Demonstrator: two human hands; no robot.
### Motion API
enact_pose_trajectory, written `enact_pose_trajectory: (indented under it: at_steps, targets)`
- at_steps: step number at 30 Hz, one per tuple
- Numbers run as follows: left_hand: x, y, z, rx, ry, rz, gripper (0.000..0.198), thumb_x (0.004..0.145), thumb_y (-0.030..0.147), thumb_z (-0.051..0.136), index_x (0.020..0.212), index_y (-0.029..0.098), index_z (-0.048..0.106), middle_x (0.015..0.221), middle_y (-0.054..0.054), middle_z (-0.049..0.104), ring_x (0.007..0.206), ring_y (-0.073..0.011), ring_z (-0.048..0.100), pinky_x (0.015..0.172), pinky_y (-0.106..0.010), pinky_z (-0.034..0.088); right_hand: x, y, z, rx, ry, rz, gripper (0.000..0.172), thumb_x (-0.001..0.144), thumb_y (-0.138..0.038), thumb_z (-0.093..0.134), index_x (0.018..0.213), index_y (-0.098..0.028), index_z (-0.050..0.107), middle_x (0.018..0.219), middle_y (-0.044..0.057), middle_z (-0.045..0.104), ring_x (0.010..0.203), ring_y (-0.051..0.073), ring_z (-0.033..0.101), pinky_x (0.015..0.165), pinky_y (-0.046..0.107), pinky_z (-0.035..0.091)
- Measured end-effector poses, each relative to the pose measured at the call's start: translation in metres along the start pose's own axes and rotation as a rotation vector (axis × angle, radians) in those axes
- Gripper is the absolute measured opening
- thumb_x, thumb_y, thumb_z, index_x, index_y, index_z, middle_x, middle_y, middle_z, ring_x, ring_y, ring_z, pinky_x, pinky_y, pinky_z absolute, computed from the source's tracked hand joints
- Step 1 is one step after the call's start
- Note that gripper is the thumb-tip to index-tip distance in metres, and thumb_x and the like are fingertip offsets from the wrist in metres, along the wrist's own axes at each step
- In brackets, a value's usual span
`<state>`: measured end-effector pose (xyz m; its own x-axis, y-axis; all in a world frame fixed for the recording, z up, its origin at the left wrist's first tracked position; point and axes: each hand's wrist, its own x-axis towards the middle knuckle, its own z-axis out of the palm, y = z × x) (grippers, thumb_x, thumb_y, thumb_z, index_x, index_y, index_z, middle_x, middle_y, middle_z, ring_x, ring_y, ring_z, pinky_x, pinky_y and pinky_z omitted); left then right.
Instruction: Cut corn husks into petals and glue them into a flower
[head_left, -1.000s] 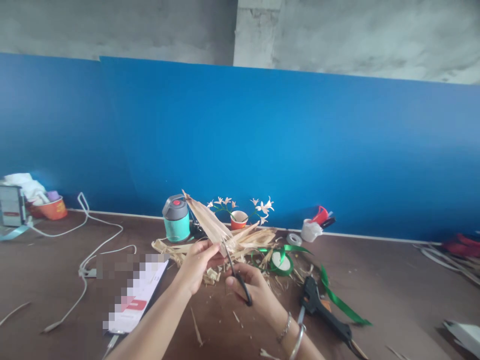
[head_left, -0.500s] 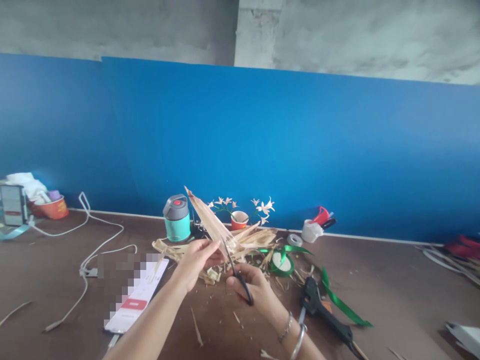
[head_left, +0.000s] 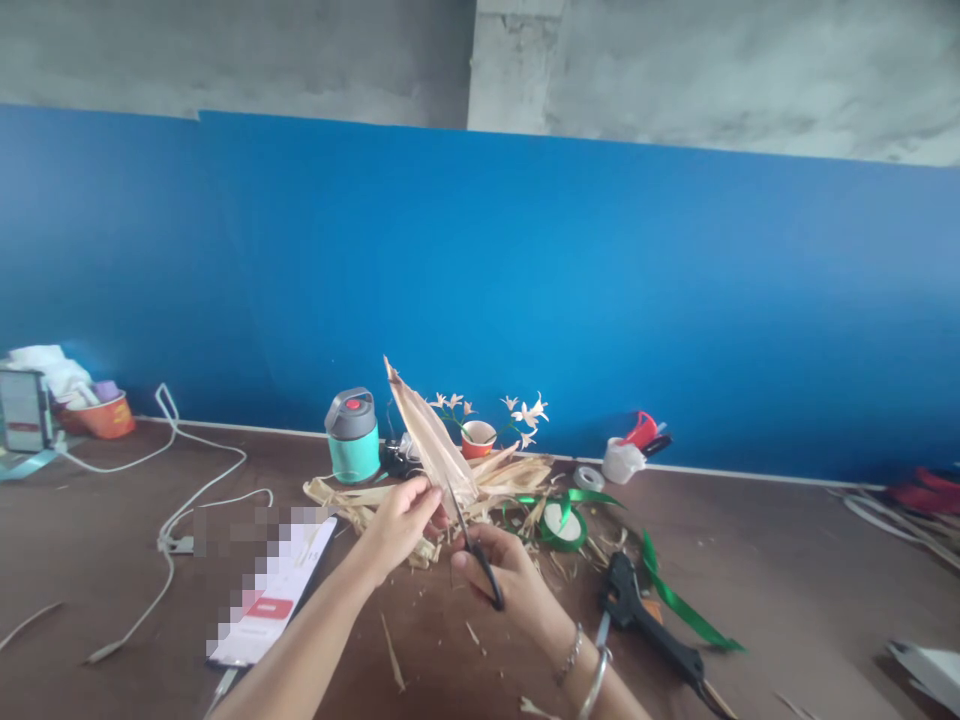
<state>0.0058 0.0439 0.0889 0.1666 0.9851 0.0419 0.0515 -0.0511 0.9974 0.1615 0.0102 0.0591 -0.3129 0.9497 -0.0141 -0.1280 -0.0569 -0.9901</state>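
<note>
A pale dried corn husk point(head_left: 431, 430) stands up from my left hand point(head_left: 405, 525), which pinches its lower end; the pointed tip leans up and to the left. My right hand point(head_left: 499, 570) is closed round the black handles of a pair of scissors point(head_left: 480, 565). Their blades lie against the lower right part of the husk, close to my left fingertips. Whether the blades are parted is hard to make out. Behind and around both hands spreads a pile of dried husks point(head_left: 521, 475), with small scraps on the brown table point(head_left: 435, 660).
A teal jar point(head_left: 354, 445) and a paper cup point(head_left: 478, 440) with white flowers stand at the back. A green ribbon spool point(head_left: 564, 527), tape roll point(head_left: 589, 479) and black glue gun point(head_left: 652, 630) lie right. Left are a phone point(head_left: 277, 600) and white cable point(head_left: 172, 520).
The husk has tilted more upright, its tip moving up and to the right. My left hand has shifted slightly, while my right hand with the scissors stays nearly in place.
</note>
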Motion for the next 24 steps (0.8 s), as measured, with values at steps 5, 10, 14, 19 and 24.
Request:
enact_pose_trajectory:
  at_steps: [5, 10, 14, 19, 24]
  targets:
    - [0.0002, 0.0021, -0.0007, 0.034, -0.005, 0.03, 0.03, 0.074, 0.046, 0.055, 0.07, 0.017, 0.062, 0.062, -0.002, 0.064, 0.063, -0.0188, 0.061, 0.058, -0.025, 0.047, 0.0002, 0.0017, -0.0029, -0.015, -0.002, 0.005, 0.041, 0.058, -0.047, 0.076, 0.076, -0.014, 0.06, 0.049, -0.008, 0.044, 0.039, 0.003, 0.031, 0.036, 0.016, 0.022]
    - [0.0002, 0.0042, -0.0026, 0.05, -0.007, 0.059, 0.032, 0.074, 0.049, 0.055, 0.067, 0.018, 0.06, 0.06, -0.001, 0.063, 0.06, -0.017, 0.058, 0.056, -0.023, 0.045, 0.0009, 0.0023, -0.0048, -0.018, -0.01, 0.005, 0.04, 0.057, -0.045, 0.077, 0.075, -0.014, 0.06, 0.051, -0.007, 0.045, 0.039, 0.003, 0.032, 0.036, 0.016, 0.022]
    - [-0.0011, 0.0087, -0.0048, 0.1, -0.012, 0.07, 0.032, 0.075, 0.049, 0.055, 0.064, 0.018, 0.06, 0.059, -0.001, 0.062, 0.06, -0.017, 0.057, 0.056, -0.022, 0.043, 0.0009, 0.0019, -0.005, -0.003, -0.015, 0.021, 0.04, 0.057, -0.043, 0.077, 0.076, -0.013, 0.06, 0.051, -0.007, 0.047, 0.038, 0.002, 0.031, 0.035, 0.016, 0.022]
    - [-0.0015, 0.0084, -0.0053, 0.215, -0.033, 0.119, 0.032, 0.078, 0.044, 0.052, 0.06, 0.019, 0.058, 0.057, 0.0, 0.061, 0.058, -0.0165, 0.056, 0.056, -0.022, 0.04, 0.0004, 0.001, -0.0038, 0.008, -0.01, 0.025, 0.039, 0.057, -0.043, 0.077, 0.076, -0.014, 0.058, 0.049, -0.008, 0.045, 0.037, 0.003, 0.032, 0.034, 0.016, 0.022]
    - [0.0006, 0.0046, -0.0069, 0.251, -0.071, 0.119, 0.031, 0.08, 0.043, 0.05, 0.063, 0.018, 0.058, 0.059, 0.0, 0.061, 0.059, -0.0163, 0.055, 0.056, -0.023, 0.039, -0.0001, -0.0012, -0.0056, 0.007, -0.027, 0.029, 0.039, 0.057, -0.042, 0.078, 0.075, -0.014, 0.059, 0.049, -0.008, 0.045, 0.037, 0.002, 0.03, 0.034, 0.016, 0.02]
